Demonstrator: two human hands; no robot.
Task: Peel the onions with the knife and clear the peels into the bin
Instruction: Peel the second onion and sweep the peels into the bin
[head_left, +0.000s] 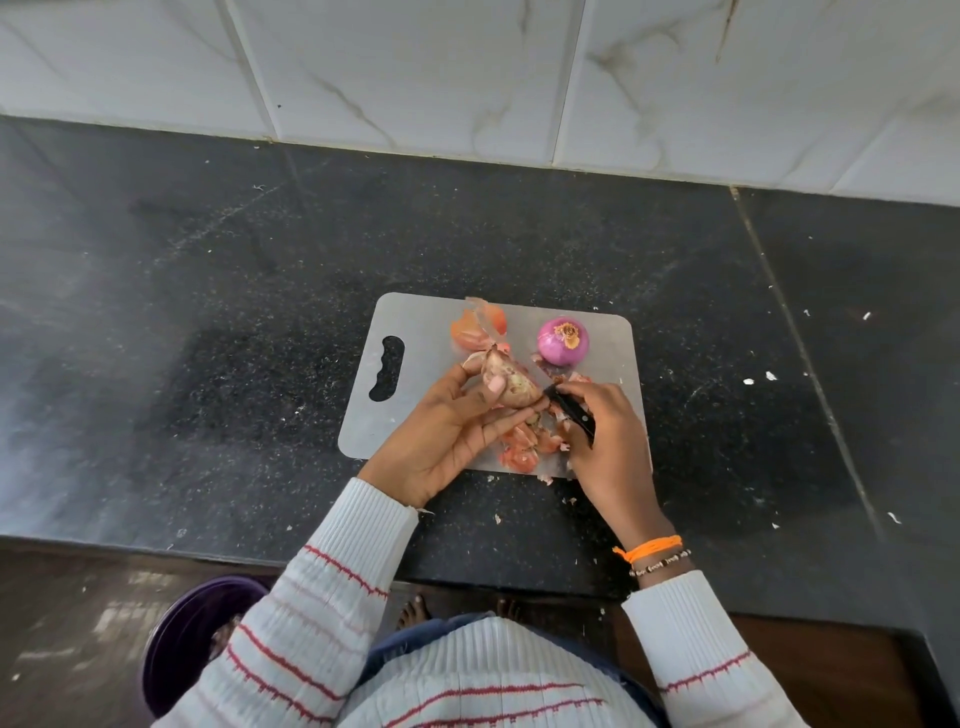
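A: Steel-grey cutting board (415, 332), count one, on the black speckled countertop (208, 312), nearer the front edge than the tiled wall (415, 67). Handle slot at the board's left end.

B: Onions?

A: Two. One peeled onion (563, 340), purple and glossy, near the board's back right corner, root end up, untouched. One unpeeled onion (506, 382), brown-skinned, raised just above the board's middle.

B: Hands?

A: Two, both occupied. Left hand (447, 436), palm up, fingers and thumb curled round the unpeeled onion. Right hand (605, 441) wrapped round the black handle of the knife (571, 410).

B: Knives?

A: One. Blade angled away toward the board's back edge, crossing over the held onion; exact contact point hard to make out.

B: Peels?

A: No firm count. One larger orange peel (475, 330) near the back edge, left of the peeled onion. One cluster of peel scraps (524, 447) at the front edge, under and between the hands. A few more bits just beside the peeled onion, plus pale flecks scattered over the countertop.

B: Bin?

A: One purple bin (192, 634), on the floor below the countertop's front edge, left side, partly hidden by a striped sleeve (311, 597). Contents unclear.

B: Extras?

A: One orange thread and one bead bracelet (657, 556) on the right wrist.
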